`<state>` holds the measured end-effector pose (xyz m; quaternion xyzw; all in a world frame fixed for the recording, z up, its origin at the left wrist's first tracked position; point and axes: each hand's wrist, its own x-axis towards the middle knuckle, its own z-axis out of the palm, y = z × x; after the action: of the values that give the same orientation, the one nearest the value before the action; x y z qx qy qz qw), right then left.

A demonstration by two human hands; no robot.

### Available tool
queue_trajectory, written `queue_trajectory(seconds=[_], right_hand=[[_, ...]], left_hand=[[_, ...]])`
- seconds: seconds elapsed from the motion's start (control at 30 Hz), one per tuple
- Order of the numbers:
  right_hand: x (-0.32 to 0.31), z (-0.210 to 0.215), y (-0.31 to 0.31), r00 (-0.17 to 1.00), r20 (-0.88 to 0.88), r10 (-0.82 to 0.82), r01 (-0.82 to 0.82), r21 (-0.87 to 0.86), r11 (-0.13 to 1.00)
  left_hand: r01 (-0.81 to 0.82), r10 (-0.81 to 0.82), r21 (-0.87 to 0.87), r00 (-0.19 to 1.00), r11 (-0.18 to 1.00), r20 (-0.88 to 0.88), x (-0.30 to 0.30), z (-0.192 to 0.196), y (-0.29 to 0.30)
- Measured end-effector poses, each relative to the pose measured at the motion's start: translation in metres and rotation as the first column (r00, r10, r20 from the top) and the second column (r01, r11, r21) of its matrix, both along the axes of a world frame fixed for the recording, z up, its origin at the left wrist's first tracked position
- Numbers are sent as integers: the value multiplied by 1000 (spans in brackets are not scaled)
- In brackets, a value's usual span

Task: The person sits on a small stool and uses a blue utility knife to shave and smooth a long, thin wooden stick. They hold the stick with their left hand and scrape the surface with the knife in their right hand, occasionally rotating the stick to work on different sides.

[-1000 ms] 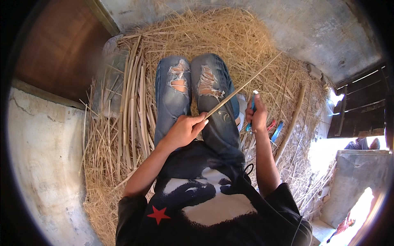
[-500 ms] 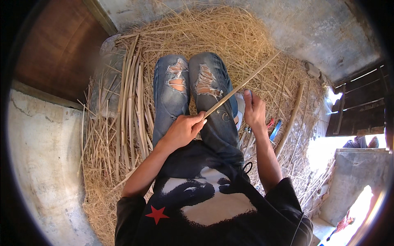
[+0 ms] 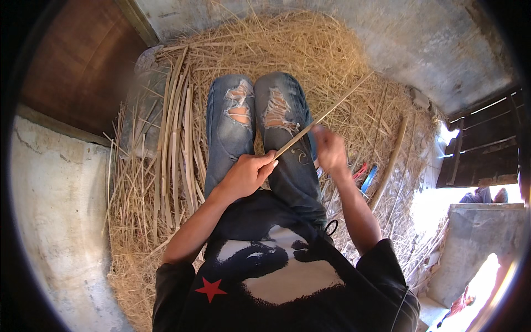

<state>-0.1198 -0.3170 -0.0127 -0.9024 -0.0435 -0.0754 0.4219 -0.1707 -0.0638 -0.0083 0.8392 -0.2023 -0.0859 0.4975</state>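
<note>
I sit on a heap of straw [image 3: 287,44] with my legs in torn blue jeans [image 3: 232,133] stretched out. My left hand [image 3: 246,174] grips the near end of a long thin cane strip [image 3: 343,99] over my thighs. The strip slants up and to the right across the straw. My right hand [image 3: 331,152] is blurred by motion; its fingers pinch the same strip a little farther along. I see no tool in it.
A bundle of split cane strips [image 3: 174,127] lies along my left leg. By my right side lie blue- and red-handled tools [image 3: 366,176] and a thicker cane stick [image 3: 392,160]. A wooden door [image 3: 72,72], concrete walls [image 3: 55,221] and a dark shutter [image 3: 481,149] close in.
A second ago my right hand was off the strip with something blue in it. It has since moved left onto the strip. My left hand has kept its grip.
</note>
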Motion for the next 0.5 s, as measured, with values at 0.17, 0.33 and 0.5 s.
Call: queue_trajectory(seconds=[0.17,0.33,0.5], right_hand=[[-3,-13,-6,986,78,149,-137,-138,981],[-9,-23,4,994,-21,108,-110,-110,988],[-16,-6,4,943,156,293,-252,-237,938]], left_hand=[[-31,35,-68,998,997,47,-2,-9,3],[2,-2,-3,999,1000,-47,6,-3,4],[-1,-1,-35,997,999,-80,5,-2,5]])
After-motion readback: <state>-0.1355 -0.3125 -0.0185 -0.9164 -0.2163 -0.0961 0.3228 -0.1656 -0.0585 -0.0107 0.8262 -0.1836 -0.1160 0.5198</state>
